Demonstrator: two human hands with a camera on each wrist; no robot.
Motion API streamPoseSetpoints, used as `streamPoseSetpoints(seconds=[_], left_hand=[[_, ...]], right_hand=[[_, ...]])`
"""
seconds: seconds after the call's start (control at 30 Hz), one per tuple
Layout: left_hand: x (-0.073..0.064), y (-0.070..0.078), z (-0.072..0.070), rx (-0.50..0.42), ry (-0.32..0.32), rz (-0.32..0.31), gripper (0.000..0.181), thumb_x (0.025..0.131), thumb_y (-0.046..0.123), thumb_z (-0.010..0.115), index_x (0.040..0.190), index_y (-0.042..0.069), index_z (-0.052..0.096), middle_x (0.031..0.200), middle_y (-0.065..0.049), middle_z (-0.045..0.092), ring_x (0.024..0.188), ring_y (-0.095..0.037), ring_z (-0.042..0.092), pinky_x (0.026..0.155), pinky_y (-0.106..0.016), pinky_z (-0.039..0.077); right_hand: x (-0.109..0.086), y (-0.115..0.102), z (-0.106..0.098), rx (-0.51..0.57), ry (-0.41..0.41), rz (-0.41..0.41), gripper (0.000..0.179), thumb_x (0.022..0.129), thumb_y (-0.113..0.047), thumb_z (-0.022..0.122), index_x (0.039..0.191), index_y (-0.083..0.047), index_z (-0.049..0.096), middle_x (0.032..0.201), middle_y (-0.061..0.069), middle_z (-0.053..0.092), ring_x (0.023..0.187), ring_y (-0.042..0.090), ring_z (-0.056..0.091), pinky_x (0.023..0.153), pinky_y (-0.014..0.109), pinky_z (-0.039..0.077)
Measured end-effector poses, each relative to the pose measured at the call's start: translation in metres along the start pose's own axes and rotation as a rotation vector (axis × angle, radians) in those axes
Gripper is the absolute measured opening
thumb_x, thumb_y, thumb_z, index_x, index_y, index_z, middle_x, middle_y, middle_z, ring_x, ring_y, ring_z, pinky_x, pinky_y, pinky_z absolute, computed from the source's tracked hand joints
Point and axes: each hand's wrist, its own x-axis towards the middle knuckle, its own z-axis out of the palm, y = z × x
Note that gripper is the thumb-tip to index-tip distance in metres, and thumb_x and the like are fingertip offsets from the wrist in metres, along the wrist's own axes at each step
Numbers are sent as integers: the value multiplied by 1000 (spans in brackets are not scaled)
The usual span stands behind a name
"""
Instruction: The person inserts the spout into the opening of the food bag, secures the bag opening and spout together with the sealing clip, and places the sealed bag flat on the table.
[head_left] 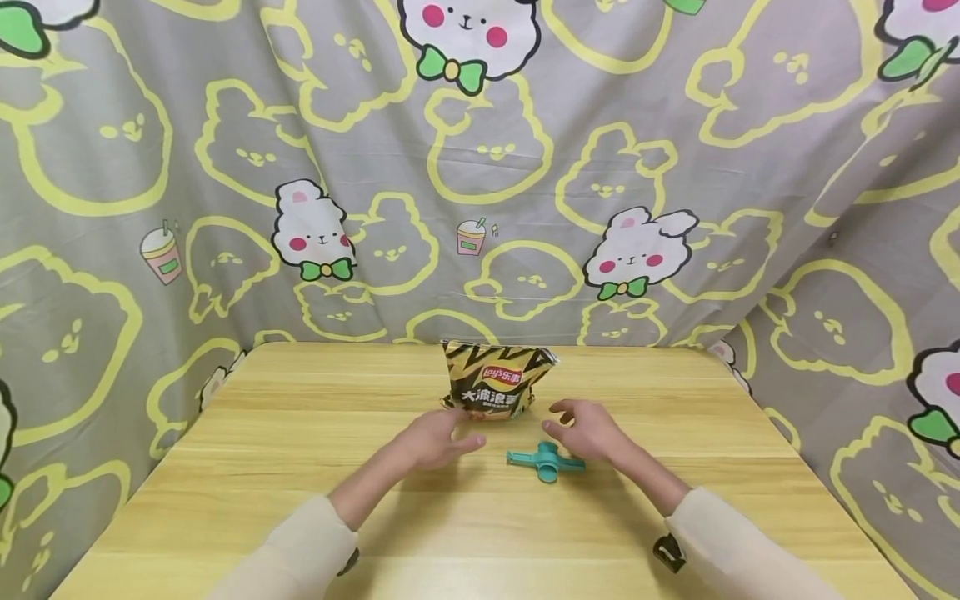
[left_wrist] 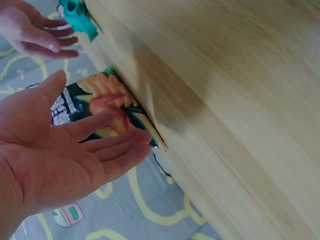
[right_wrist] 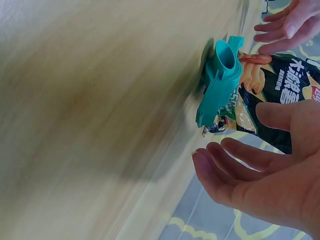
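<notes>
A black and yellow bag of potato chips (head_left: 491,382) stands upright toward the back of the table, its printed front facing me. My left hand (head_left: 435,437) reaches to the bag's lower left, thumb and fingers spread apart; in the left wrist view its fingers overlap the bag. Right of the bag, my right hand (head_left: 588,429) hovers with relaxed, slightly bent fingers and holds nothing. A teal bag clip (head_left: 547,461) with a round spout lies on the table in front of the bag, just left of the right hand. Its spout (right_wrist: 226,57) shows in the right wrist view.
The light wooden table (head_left: 300,467) carries both things. Its back edge meets a grey curtain (head_left: 390,250) printed with yellow outlines and white rabbits, which also hangs along both sides. Dark straps show under both cream sleeves (head_left: 735,542).
</notes>
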Motion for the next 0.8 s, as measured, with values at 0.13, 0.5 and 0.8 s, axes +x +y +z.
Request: streamPoseSetpoints(seconds=[0.13, 0.5, 0.8], left_hand=[[4, 6, 4, 15, -3, 32, 56, 101, 36, 61, 142, -1, 53, 139, -22, 61, 129, -43, 57, 111, -56, 43], [16, 23, 18, 5, -6, 94, 49, 98, 31, 66, 136, 1, 61, 129, -17, 69, 113, -34, 67, 98, -49, 54], [25, 31, 29, -47, 0, 113, 43, 96, 24, 70, 130, -1, 65, 103, -12, 75, 83, -17, 68, 69, -28, 56]], right_hand=[[-1, -2, 1, -9, -17, 6, 42, 98, -28, 65, 131, -2, 65, 112, 19, 72, 101, 32, 68, 83, 48, 57], [-3, -6, 2, -1, -79, -6, 36, 97, -24, 67, 125, -3, 69, 99, 10, 74, 88, 22, 69, 76, 40, 57], [-5, -6, 3, 33, -125, -7, 34, 96, -26, 67, 123, -5, 71, 102, 12, 75, 92, 25, 70, 78, 42, 59]])
